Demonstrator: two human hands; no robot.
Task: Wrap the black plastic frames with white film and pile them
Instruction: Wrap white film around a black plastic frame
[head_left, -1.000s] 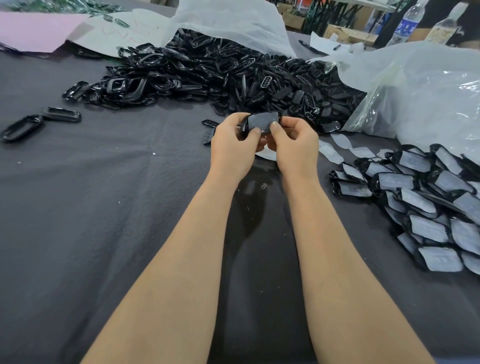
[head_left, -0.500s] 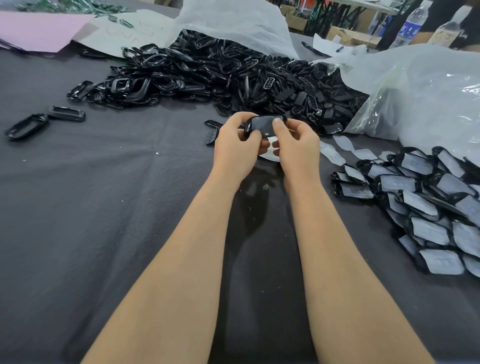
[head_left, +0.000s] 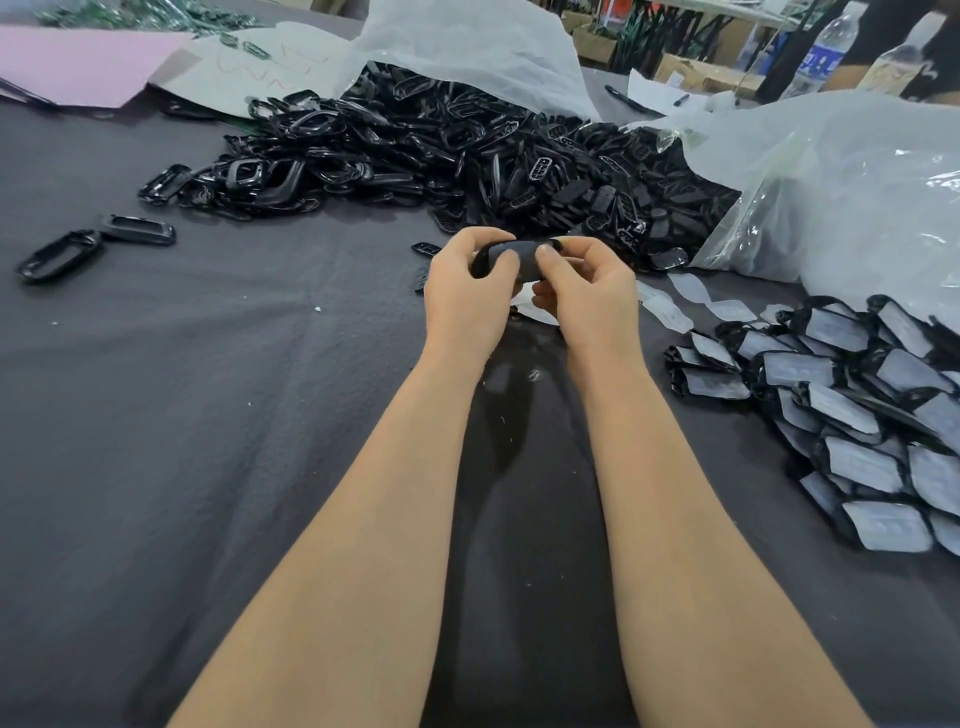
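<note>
Both hands hold one black plastic frame (head_left: 524, 254) above the middle of the dark cloth. My left hand (head_left: 465, 293) grips its left end, thumb on top. My right hand (head_left: 587, 291) pinches its right end, thumb pressed on the frame's face. Whether film covers this frame I cannot tell. A big heap of bare black frames (head_left: 467, 156) lies behind the hands. A pile of frames wrapped in white film (head_left: 852, 415) sits at the right. Loose white film pieces (head_left: 675, 312) lie between the hands and that pile.
Two stray frames (head_left: 93, 244) lie at the far left. Clear plastic bags (head_left: 831, 187) bulge at the back right, another (head_left: 467, 41) behind the heap. Pink and white sheets (head_left: 93, 62) cover the back left. The dark cloth (head_left: 208, 441) spreads across the table.
The frame has tilted, so its pale filmed face no longer shows to the camera. My right thumb has slid onto its face. The hands stay in place.
</note>
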